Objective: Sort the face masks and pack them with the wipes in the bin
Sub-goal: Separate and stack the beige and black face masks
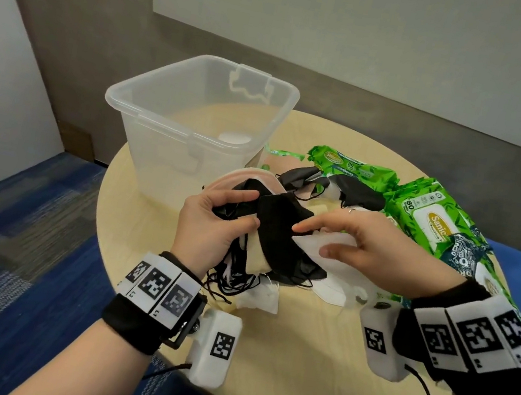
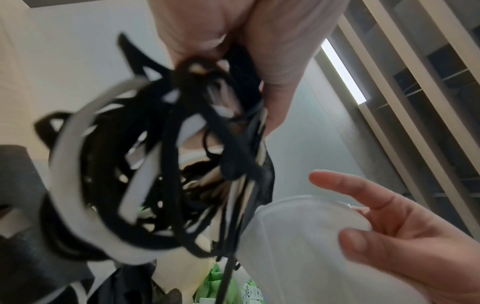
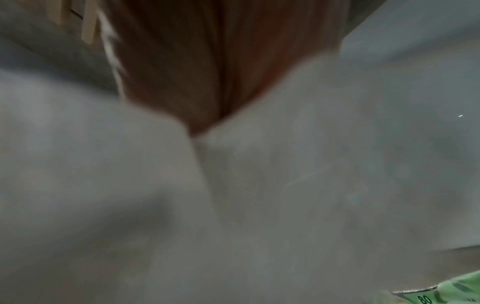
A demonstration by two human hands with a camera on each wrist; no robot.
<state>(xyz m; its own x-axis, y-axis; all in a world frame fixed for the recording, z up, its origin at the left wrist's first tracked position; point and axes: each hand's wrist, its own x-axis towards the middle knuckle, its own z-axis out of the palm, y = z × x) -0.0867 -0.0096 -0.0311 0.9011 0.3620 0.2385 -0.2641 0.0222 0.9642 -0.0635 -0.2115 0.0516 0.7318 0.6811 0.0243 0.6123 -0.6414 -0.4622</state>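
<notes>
My left hand (image 1: 214, 213) grips a bunch of black, beige and white face masks (image 1: 275, 234) above the round table; their tangled ear loops (image 2: 145, 164) hang below the palm. My right hand (image 1: 358, 246) holds a white mask (image 1: 327, 244) with the thumb under it and the index finger pointing at the black mask. More masks (image 1: 320, 187) lie in a heap beyond the hands. Green wipes packs (image 1: 429, 220) lie at the right. The clear plastic bin (image 1: 195, 123) stands at the back left. In the right wrist view the white mask (image 3: 259, 185) fills the picture.
The round wooden table (image 1: 146, 246) has bare surface at its near left. Loose white masks (image 1: 336, 291) lie under the hands. A blue carpet floor (image 1: 23, 312) lies to the left, and grey walls stand behind the table.
</notes>
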